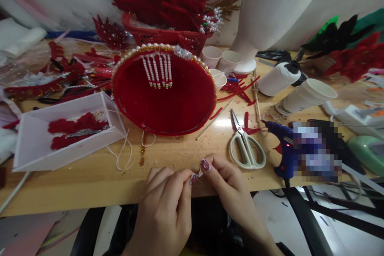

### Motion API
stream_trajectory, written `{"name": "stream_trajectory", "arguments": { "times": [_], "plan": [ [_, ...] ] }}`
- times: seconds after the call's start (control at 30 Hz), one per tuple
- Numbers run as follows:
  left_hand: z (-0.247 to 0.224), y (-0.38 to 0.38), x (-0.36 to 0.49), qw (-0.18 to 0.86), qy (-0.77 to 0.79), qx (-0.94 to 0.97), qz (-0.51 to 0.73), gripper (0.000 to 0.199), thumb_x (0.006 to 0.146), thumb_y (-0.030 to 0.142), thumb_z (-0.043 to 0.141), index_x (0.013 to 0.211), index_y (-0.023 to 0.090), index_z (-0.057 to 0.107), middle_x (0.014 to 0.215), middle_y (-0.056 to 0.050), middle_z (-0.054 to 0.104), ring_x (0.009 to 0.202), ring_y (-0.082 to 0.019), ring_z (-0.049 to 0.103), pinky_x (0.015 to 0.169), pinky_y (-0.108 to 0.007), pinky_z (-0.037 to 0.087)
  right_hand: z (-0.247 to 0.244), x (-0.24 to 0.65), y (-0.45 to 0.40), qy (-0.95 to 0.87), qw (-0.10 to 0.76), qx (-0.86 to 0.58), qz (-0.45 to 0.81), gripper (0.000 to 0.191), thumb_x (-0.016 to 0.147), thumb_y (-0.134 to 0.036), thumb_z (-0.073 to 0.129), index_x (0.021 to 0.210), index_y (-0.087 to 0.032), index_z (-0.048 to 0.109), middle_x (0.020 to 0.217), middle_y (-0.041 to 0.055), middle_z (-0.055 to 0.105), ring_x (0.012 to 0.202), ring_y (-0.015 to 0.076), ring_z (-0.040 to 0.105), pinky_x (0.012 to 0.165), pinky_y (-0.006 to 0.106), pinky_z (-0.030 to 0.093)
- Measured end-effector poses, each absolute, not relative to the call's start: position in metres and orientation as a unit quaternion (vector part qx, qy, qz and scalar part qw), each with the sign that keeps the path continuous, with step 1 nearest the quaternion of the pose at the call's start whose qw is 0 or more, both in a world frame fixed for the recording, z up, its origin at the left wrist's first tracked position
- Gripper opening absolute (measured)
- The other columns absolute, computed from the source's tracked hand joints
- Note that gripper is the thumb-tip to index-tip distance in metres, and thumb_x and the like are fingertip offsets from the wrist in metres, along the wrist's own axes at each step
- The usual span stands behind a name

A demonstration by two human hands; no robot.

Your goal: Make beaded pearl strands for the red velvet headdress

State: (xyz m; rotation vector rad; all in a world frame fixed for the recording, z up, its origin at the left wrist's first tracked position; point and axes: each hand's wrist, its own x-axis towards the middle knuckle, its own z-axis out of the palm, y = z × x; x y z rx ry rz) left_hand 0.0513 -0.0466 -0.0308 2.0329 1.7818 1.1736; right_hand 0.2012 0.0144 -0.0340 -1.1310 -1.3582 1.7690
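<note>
At the table's front edge, my left hand (168, 204) and my right hand (231, 186) meet, thumbs and fingertips pinched together. A thin white thread (198, 175) shows between the fingertips; its ends are too fine to trace. Just beyond stands a red velvet headpiece (162, 108), tilted toward me, its rim lined with white and gold beads. Several short bead strands (157, 72) hang inside its upper edge. Right of the headpiece lie scissors (246, 148) with pale green handles, close to my right hand but apart from it.
A white box (69, 156) with red velvet pieces stands on the left. At the right lies a blue glue gun (283, 148), its red light lit. Paper cups (306, 96), a thread spool (279, 78) and a red basket (168, 38) of red velvet stems stand farther back.
</note>
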Motion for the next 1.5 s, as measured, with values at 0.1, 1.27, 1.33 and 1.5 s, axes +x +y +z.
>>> {"name": "stream_trajectory", "arguments": {
  "times": [0.1,1.27,1.33,1.5],
  "plan": [
    [-0.029,-0.044,0.053,0.077,0.606,0.679,0.407,0.016,0.093,0.003,0.053,0.095,0.016,0.062,0.073,-0.002,0.066,0.067,-0.016,0.061,0.068,-0.031,0.049,-0.032,0.201,0.016,-0.49,0.31,-0.414,0.702,0.041,0.092,-0.055,0.065,0.072,-0.02,0.06,0.065,-0.0034,0.055,0.058,0.0109,0.044,0.055,0.022,0.039],
    [-0.026,-0.043,0.055,0.106,0.611,0.636,0.459,0.014,0.092,0.005,0.054,0.091,0.016,0.063,0.072,0.0,0.066,0.066,-0.014,0.062,0.068,-0.029,0.049,-0.029,0.215,0.008,-0.678,0.375,-0.407,0.484,0.017,0.095,-0.021,0.064,0.091,-0.025,0.08,0.074,0.0001,0.077,0.061,0.0128,0.067,0.055,0.019,0.05],
    [-0.025,-0.042,0.056,0.103,0.606,0.64,0.462,0.015,0.091,0.004,0.054,0.09,0.016,0.063,0.071,0.0,0.066,0.066,-0.014,0.061,0.067,-0.028,0.048,-0.03,0.214,0.006,-0.682,0.399,-0.417,0.449,0.016,0.093,-0.018,0.066,0.091,-0.025,0.079,0.072,-0.0014,0.077,0.059,0.0118,0.066,0.052,0.018,0.049],
    [-0.024,-0.041,0.057,0.104,0.603,0.642,0.462,0.015,0.091,0.004,0.054,0.088,0.015,0.064,0.071,-0.001,0.065,0.065,-0.014,0.059,0.066,-0.028,0.047,-0.038,0.211,0.004,-0.693,0.424,-0.43,0.395,0.02,0.093,-0.015,0.065,0.1,-0.029,0.078,0.076,-0.0032,0.078,0.051,0.0103,0.061,0.046,0.019,0.046]
  ]
}}
